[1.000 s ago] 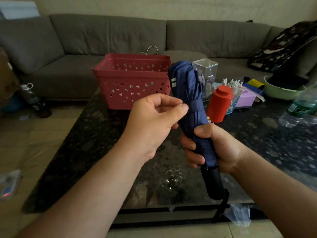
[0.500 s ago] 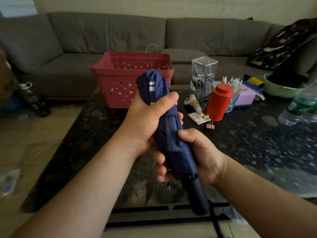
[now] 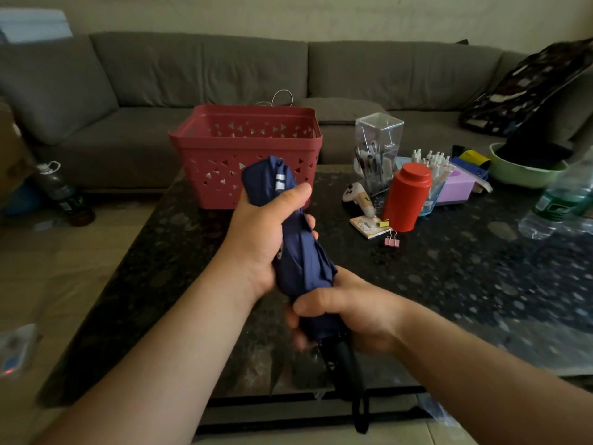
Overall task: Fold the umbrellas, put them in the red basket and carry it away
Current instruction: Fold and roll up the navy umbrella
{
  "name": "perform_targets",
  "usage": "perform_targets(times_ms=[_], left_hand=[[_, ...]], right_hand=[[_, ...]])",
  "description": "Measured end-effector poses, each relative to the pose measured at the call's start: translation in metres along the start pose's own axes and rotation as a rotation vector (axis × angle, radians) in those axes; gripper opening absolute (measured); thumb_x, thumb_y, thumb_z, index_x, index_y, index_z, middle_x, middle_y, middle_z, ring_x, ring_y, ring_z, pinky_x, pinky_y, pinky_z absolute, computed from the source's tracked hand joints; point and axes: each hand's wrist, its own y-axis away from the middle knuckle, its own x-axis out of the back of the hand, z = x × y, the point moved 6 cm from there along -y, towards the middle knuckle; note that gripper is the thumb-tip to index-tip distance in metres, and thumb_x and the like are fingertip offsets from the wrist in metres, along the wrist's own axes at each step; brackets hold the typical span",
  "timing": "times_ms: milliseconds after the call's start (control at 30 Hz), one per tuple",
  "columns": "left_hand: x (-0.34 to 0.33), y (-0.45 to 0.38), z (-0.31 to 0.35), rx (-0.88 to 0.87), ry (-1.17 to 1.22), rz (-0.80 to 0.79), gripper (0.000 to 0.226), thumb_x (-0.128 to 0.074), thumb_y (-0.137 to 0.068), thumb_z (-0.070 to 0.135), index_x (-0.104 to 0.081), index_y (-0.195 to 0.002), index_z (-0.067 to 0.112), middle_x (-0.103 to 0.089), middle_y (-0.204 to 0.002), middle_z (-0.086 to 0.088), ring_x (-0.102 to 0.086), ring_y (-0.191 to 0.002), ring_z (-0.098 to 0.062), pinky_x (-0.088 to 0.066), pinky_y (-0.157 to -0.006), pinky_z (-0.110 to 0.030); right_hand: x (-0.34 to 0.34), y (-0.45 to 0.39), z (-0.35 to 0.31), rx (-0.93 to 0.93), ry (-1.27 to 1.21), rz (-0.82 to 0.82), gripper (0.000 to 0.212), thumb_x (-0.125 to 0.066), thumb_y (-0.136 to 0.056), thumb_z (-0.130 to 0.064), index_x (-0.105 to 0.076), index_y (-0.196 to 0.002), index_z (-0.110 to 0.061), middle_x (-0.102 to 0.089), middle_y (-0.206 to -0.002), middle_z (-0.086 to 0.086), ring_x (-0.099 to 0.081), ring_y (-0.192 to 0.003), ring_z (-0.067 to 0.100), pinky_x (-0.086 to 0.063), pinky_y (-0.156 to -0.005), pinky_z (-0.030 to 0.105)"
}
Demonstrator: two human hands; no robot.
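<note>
I hold the folded blue umbrella (image 3: pixel 301 252) tilted above the dark counter (image 3: pixel 465 284), its top toward the red basket (image 3: pixel 224 175) that stands just behind it. My left hand (image 3: pixel 266 239) wraps its fingers around the upper cloth, thumb on top. My right hand (image 3: pixel 349 313) grips the lower end, just above the black handle (image 3: pixel 345 364).

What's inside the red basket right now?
The red basket shows only its own far wall with triangle holes through the open top. The near wall and the blue umbrella in front hide the bottom, so I cannot tell what lies there.
</note>
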Motion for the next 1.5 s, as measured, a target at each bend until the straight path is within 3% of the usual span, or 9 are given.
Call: perform_targets(times_ms=[133, 333, 500, 600, 733, 900, 1133, 1233, 1500], left_hand=[[0.008, 0.000, 0.003, -0.213, -0.216, 0.191, 0.048, -0.087, -0.081, 0.011, -0.063, -0.120, 0.027, -0.074, -0.105, 0.003, -0.075, -0.090, -0.016, -0.061, -0.085, -0.038], [0.019, 0.002, 0.000, -0.248, -0.128, 0.448, 0.068, -0.083, -0.079, 0.000, -0.058, -0.132, 0.033, -0.073, -0.116, 0.007, -0.075, -0.099, -0.013, -0.062, -0.096, -0.045], [0.021, -0.013, 0.001, -0.136, -0.124, 0.305, 0.063, -0.086, -0.081, 0.010, -0.058, -0.130, 0.038, -0.074, -0.119, -0.004, -0.077, -0.100, -0.028, -0.062, -0.093, -0.056], [0.029, -0.029, 0.011, -0.014, 0.009, 0.188, 0.058, -0.080, -0.089, 0.020, -0.053, -0.137, 0.038, -0.078, -0.106, -0.007, -0.080, -0.084, -0.026, -0.064, -0.082, -0.048], [0.033, -0.040, 0.007, 0.100, -0.007, 0.095, 0.026, -0.074, -0.093, 0.012, -0.065, -0.113, 0.027, -0.064, -0.075, -0.002, -0.061, -0.055, -0.017, -0.052, -0.054, -0.033], [0.032, -0.044, -0.002, 0.065, -0.059, 0.157, 0.025, -0.074, -0.090, 0.001, -0.065, -0.099, 0.023, -0.057, -0.068, -0.004, -0.050, -0.052, -0.017, -0.042, -0.053, -0.030], [0.020, -0.041, 0.007, 0.063, 0.036, -0.046, 0.042, -0.077, -0.077, 0.024, -0.068, -0.117, 0.023, -0.078, -0.098, -0.005, -0.077, -0.083, -0.029, -0.062, -0.079, -0.044], [0.026, -0.043, 0.001, 0.103, 0.004, -0.020, 0.012, -0.074, -0.093, 0.018, -0.067, -0.101, 0.023, -0.060, -0.078, -0.002, -0.061, -0.059, -0.018, -0.056, -0.059, -0.035], [0.036, -0.043, 0.001, 0.092, 0.069, 0.009, 0.015, -0.064, -0.100, 0.012, -0.058, -0.105, 0.025, -0.047, -0.065, 0.006, -0.040, -0.049, -0.011, -0.040, -0.048, -0.026]], right_hand=[[0.012, -0.005, -0.011, 0.106, 0.242, 0.238, 0.059, -0.083, -0.070, -0.018, -0.062, -0.126, -0.020, -0.074, -0.109, 0.007, -0.072, -0.091, 0.023, -0.061, -0.081, 0.045], [0.001, -0.009, -0.028, 0.222, 1.097, 0.532, 0.041, -0.073, -0.089, -0.032, -0.041, -0.115, -0.028, -0.060, -0.095, -0.013, -0.061, -0.077, 0.005, -0.043, -0.060, 0.016], [0.015, -0.019, -0.027, 0.093, 0.816, 0.496, 0.049, -0.083, -0.076, -0.024, -0.053, -0.115, -0.030, -0.069, -0.096, -0.007, -0.070, -0.072, 0.003, -0.053, -0.060, 0.017], [0.017, -0.021, -0.013, 0.048, 0.415, 0.345, 0.063, -0.084, -0.065, -0.020, -0.062, -0.123, -0.025, -0.075, -0.101, -0.003, -0.072, -0.086, 0.012, -0.061, -0.079, 0.037], [-0.006, -0.020, 0.009, -0.178, -0.133, 0.119, 0.045, -0.086, -0.071, -0.032, -0.071, -0.113, -0.023, -0.074, -0.096, 0.009, -0.070, -0.085, 0.023, -0.058, -0.074, 0.038], [0.008, -0.033, 0.011, -0.140, 0.230, 0.416, 0.020, -0.080, -0.075, -0.002, -0.074, -0.081, -0.020, -0.071, -0.066, -0.004, -0.067, -0.059, 0.010, -0.052, -0.063, 0.025], [0.011, -0.027, -0.002, -0.152, 0.223, 0.365, 0.020, -0.070, -0.077, 0.004, -0.066, -0.092, -0.009, -0.064, -0.065, 0.009, -0.060, -0.052, 0.022, -0.052, -0.052, 0.032], [0.002, -0.025, 0.004, -0.115, 0.208, 0.328, 0.017, -0.067, -0.084, 0.005, -0.057, -0.090, -0.006, -0.058, -0.062, 0.012, -0.052, -0.043, 0.023, -0.047, -0.042, 0.026], [-0.003, -0.031, 0.010, -0.090, 0.215, 0.278, 0.015, -0.067, -0.087, -0.003, -0.053, -0.089, -0.007, -0.056, -0.064, 0.010, -0.052, -0.045, 0.023, -0.045, -0.046, 0.027]])
